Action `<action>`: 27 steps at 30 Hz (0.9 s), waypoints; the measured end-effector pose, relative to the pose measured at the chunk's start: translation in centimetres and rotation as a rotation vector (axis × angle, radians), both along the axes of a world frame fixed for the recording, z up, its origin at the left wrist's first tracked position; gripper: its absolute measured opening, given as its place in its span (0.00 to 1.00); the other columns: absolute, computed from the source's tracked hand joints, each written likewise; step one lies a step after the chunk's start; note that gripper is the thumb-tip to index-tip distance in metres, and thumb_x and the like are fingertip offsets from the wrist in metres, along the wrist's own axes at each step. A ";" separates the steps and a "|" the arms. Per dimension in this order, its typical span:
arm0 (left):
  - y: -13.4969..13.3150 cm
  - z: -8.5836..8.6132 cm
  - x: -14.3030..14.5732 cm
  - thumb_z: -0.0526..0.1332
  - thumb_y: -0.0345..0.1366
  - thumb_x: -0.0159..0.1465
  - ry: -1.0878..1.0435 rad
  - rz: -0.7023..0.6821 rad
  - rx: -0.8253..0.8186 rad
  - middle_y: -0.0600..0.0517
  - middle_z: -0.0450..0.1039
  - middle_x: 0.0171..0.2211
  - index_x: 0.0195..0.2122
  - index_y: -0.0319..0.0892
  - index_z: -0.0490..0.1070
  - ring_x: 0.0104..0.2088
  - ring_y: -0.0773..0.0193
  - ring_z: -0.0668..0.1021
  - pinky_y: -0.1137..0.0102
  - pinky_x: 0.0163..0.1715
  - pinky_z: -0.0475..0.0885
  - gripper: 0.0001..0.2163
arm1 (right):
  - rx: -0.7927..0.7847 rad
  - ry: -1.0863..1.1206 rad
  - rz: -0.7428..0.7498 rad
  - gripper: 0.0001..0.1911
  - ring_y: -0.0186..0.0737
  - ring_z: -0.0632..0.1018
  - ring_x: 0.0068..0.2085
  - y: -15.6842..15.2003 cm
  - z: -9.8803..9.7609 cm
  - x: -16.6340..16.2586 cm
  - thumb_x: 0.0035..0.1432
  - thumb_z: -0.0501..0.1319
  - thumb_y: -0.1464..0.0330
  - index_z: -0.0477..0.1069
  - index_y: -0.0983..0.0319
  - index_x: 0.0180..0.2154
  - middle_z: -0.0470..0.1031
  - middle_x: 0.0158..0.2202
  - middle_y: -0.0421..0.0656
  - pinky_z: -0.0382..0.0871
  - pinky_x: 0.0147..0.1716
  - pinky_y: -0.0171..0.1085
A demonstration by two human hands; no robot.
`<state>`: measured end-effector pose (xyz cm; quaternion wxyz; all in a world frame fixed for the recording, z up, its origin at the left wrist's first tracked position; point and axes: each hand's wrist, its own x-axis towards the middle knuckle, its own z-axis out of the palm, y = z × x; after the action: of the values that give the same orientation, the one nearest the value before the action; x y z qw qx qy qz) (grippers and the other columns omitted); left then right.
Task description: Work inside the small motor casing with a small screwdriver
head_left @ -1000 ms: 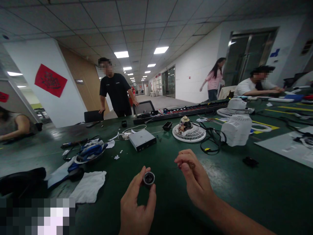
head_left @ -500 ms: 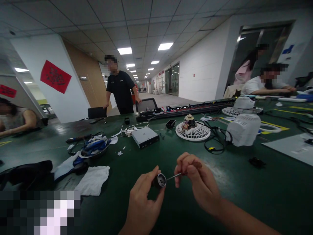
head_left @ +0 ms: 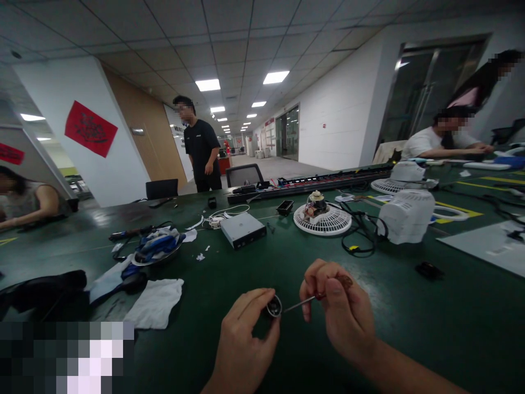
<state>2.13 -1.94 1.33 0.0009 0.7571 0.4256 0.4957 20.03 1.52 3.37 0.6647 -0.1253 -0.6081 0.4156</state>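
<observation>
Office hall w/ tiled ceiling; you face a long green table (head_left: 410, 328). Your left hand (head_left: 241, 345), at 6 o'clock in view, grips a small round metal part (head_left: 274, 306) betw. thumb and fingers, open end toward the right hand. Your right hand (head_left: 340, 317), at 5 o'clock, is closed on a thin screwdriver (head_left: 301, 302); the tip touches the part's rim.

At 9 o'clock of the left hand: white cloth (head_left: 155, 302) flat on the table. At 12 o'clock: grey box (head_left: 241, 230). At 1 o'clock: white fan grille (head_left: 322, 220) w/ a motor on top, black cable beside it. White housing (head_left: 407, 215) approx. 2 o'clock, well apart from both hands. A person in a black shirt (head_left: 200, 146) stands behind the table.
</observation>
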 end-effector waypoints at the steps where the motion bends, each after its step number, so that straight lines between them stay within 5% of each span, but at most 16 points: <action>1: 0.0 0.1 0.0 0.63 0.25 0.62 0.001 0.000 0.001 0.47 0.81 0.46 0.51 0.44 0.75 0.45 0.58 0.83 0.64 0.46 0.82 0.17 | 0.010 0.003 -0.009 0.15 0.33 0.74 0.26 0.0 0.0 0.0 0.76 0.50 0.62 0.65 0.58 0.35 0.63 0.33 0.38 0.70 0.18 0.30; 6: 0.1 -0.2 0.0 0.62 0.24 0.61 0.019 -0.009 0.021 0.48 0.82 0.44 0.51 0.44 0.76 0.44 0.58 0.83 0.65 0.44 0.82 0.17 | 0.085 -0.300 0.005 0.14 0.36 0.74 0.30 0.3 -0.4 0.4 0.75 0.52 0.63 0.68 0.59 0.36 0.68 0.34 0.41 0.73 0.27 0.36; 9: 0.3 -0.5 -0.1 0.61 0.22 0.60 0.036 0.035 -0.013 0.48 0.82 0.45 0.52 0.44 0.76 0.44 0.57 0.83 0.63 0.45 0.82 0.19 | 0.173 -0.262 -0.073 0.14 0.39 0.74 0.32 0.3 -0.9 0.5 0.75 0.51 0.63 0.67 0.58 0.36 0.68 0.33 0.42 0.72 0.28 0.37; 18: 0.3 -0.6 0.1 0.60 0.21 0.57 0.056 0.043 -0.057 0.47 0.82 0.42 0.48 0.43 0.77 0.42 0.56 0.83 0.61 0.42 0.82 0.19 | 0.109 -0.475 -0.009 0.15 0.38 0.73 0.31 0.3 -0.9 0.0 0.75 0.51 0.61 0.66 0.59 0.35 0.68 0.32 0.41 0.69 0.31 0.38; 27: 0.6 -0.8 -0.4 0.57 0.20 0.56 0.086 0.071 -0.197 0.47 0.81 0.45 0.48 0.44 0.77 0.45 0.53 0.81 0.56 0.46 0.79 0.21 | -0.002 -0.689 0.139 0.04 0.40 0.76 0.36 -0.3 0.2 -0.8 0.68 0.59 0.69 0.71 0.59 0.38 0.75 0.35 0.41 0.69 0.38 0.38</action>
<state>1.74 -1.34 0.48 0.0392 0.7583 0.4985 0.4183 19.20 1.27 3.55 0.3904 -0.2170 -0.8035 0.3937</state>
